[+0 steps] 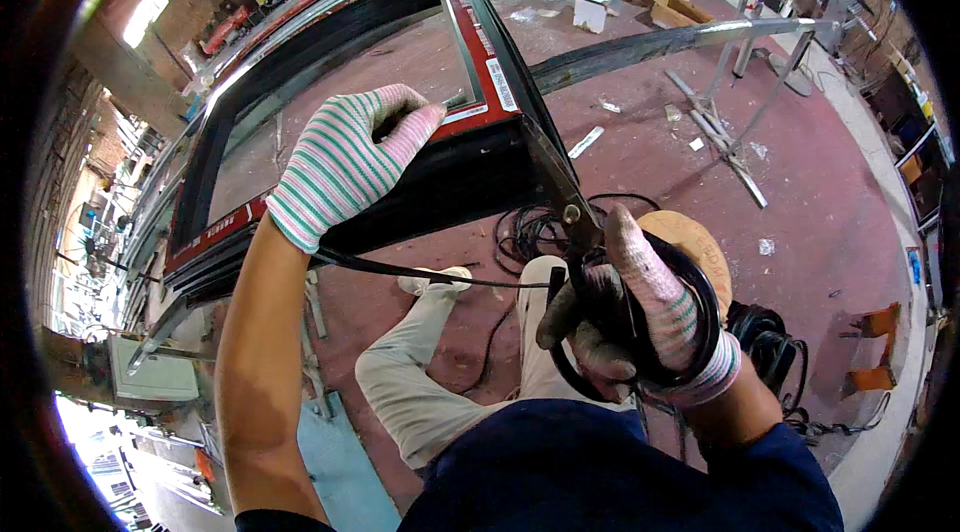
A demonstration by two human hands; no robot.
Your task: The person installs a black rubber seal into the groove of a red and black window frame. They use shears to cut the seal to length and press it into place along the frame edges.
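Observation:
My left hand (345, 162), in a pink, green and white striped glove, pinches at the inner corner of a red and black window frame (400, 172). What is between its fingertips is too small to make out. My right hand (650, 312), in a matching glove with dark, dirty fingers, grips a pair of scissors (572, 207) with large black handles. Their blades point up and forward, with the tip at the frame's near right corner. From under the left wrist, a thin black strip (430, 276) runs across to the right hand.
Coiled black strip (530, 237) lies on the red floor beyond my knees. A round tan stool top (690, 242) stands beside the right hand. Curved metal bars (660, 57) extend behind the frame. Open cardboard boxes (680, 12) sit farther back, and metal rods (715, 137) lie at right.

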